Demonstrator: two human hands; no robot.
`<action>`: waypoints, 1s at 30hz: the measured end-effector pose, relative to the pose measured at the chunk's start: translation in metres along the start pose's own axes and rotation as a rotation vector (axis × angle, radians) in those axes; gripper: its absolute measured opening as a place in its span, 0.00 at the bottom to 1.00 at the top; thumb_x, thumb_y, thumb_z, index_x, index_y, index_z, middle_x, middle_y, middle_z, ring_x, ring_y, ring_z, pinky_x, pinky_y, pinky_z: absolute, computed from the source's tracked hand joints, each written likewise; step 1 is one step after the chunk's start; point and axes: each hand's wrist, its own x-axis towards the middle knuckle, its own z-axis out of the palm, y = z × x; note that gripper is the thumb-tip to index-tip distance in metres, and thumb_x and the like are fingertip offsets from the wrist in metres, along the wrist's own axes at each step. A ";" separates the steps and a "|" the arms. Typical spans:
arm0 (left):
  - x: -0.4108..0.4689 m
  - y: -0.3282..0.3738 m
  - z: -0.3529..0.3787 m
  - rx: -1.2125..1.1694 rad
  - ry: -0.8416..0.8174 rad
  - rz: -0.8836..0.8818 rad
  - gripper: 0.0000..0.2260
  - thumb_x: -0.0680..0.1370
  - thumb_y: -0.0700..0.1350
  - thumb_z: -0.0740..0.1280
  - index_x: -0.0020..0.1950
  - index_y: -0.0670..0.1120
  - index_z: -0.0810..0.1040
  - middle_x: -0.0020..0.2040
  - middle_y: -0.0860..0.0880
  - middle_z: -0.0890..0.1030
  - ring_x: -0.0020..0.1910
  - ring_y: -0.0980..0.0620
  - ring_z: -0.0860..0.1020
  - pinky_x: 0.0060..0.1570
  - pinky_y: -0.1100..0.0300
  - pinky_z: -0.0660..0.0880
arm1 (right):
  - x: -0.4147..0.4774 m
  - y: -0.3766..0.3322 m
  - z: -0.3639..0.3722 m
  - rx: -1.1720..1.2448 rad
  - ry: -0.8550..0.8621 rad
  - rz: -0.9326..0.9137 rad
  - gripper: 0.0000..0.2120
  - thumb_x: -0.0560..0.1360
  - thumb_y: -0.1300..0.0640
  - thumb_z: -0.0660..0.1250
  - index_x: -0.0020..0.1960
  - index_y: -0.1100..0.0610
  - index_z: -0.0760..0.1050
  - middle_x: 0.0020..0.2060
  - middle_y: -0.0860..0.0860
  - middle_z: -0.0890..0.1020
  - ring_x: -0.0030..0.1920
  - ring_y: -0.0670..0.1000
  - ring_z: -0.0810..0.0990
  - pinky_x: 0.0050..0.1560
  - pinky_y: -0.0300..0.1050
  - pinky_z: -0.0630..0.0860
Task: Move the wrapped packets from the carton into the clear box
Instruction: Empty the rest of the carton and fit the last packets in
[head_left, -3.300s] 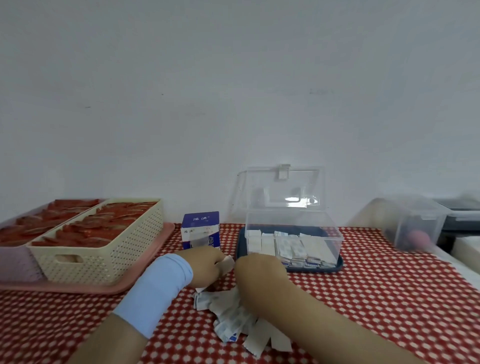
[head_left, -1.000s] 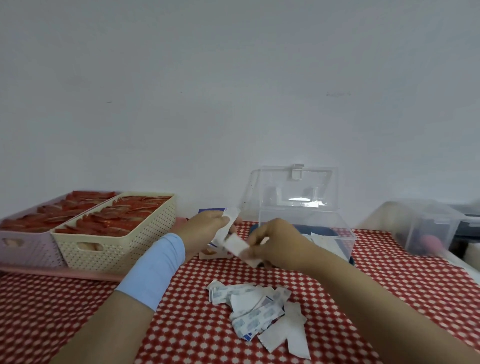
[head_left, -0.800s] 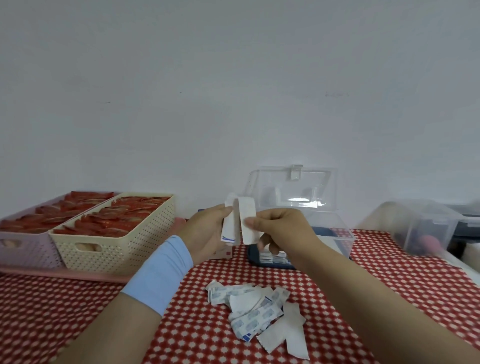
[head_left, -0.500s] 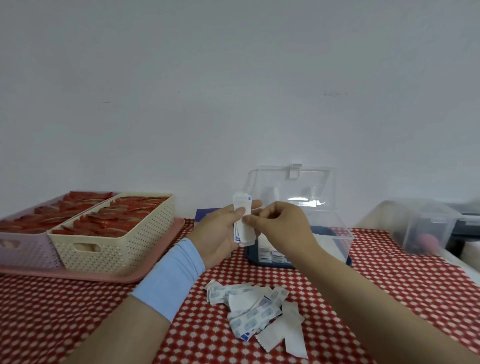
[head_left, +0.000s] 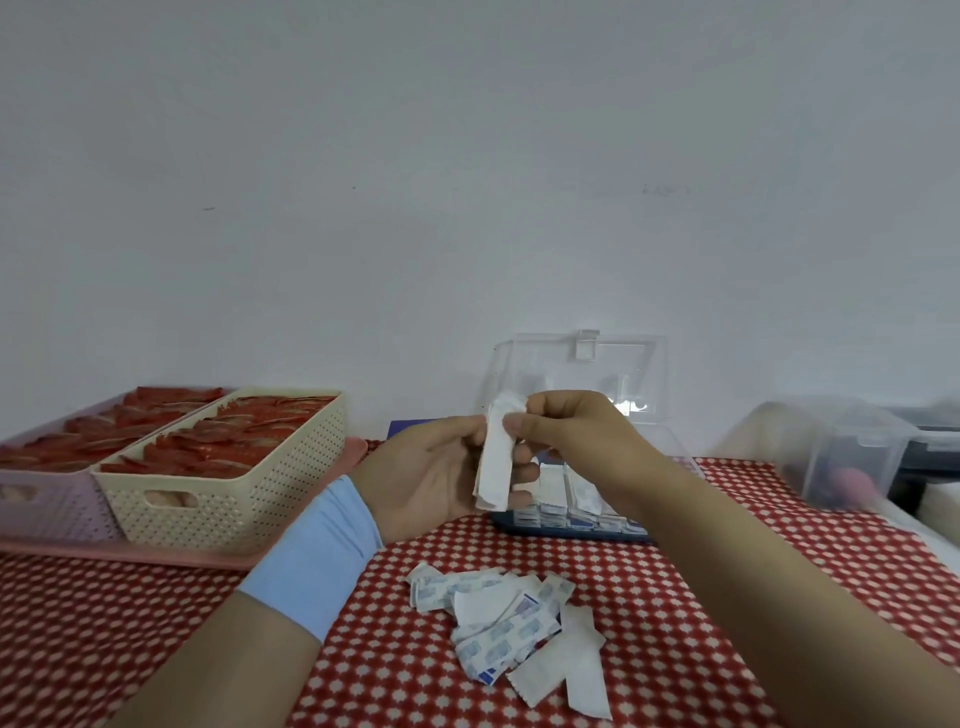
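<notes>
White wrapped packets (head_left: 494, 460) stand upright in a small stack held up between both hands, in front of the clear box (head_left: 672, 449) and above the counter (head_left: 727, 597). The left hand (head_left: 434, 475) grips the stack from the side, thumb on the near face and fingers curled round behind its lower half. The right hand (head_left: 569, 441) pinches the top of the stack between thumb and forefinger, its other fingers curled.

The box sits at the back of the counter on a dark blue tray (head_left: 571, 535), with its lid (head_left: 582, 366) standing open against the wall. More packets (head_left: 569, 501) stand in rows inside it. Only a sliver of the blue carton (head_left: 415, 427) shows behind the left hand, just left of the box. A loose pile of packets (head_left: 511, 623), some printed in blue, lies on the red and white checked cloth near the person, below the hands.

A pale blue wristband (head_left: 317, 566) wraps the left wrist. To the left, a cream basket (head_left: 234, 486) and a lilac basket (head_left: 47, 512), both filled with red sachets (head_left: 218, 441), sit side by side on a pink tray (head_left: 182, 557). At the far right stands another clear container (head_left: 841, 457), blurred, with something pink inside.
</notes>
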 end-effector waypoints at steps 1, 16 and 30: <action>0.000 -0.001 -0.003 0.023 0.011 0.003 0.13 0.79 0.45 0.62 0.48 0.42 0.85 0.49 0.41 0.80 0.52 0.43 0.79 0.69 0.41 0.66 | 0.000 0.000 0.000 0.002 -0.018 0.002 0.10 0.77 0.58 0.71 0.36 0.54 0.81 0.32 0.50 0.82 0.35 0.47 0.79 0.47 0.45 0.79; 0.002 -0.007 -0.007 0.021 0.136 0.094 0.11 0.78 0.47 0.64 0.54 0.40 0.77 0.48 0.41 0.80 0.43 0.48 0.81 0.42 0.55 0.81 | -0.012 0.002 0.012 -0.730 -0.129 -0.376 0.30 0.60 0.40 0.81 0.54 0.43 0.69 0.74 0.35 0.62 0.66 0.34 0.65 0.64 0.32 0.64; 0.002 -0.012 -0.008 0.026 0.113 0.134 0.10 0.77 0.44 0.65 0.51 0.41 0.84 0.51 0.42 0.83 0.49 0.47 0.83 0.43 0.55 0.81 | -0.009 0.004 0.013 -0.836 -0.097 -0.482 0.17 0.64 0.41 0.79 0.40 0.44 0.71 0.69 0.40 0.73 0.65 0.35 0.70 0.71 0.43 0.65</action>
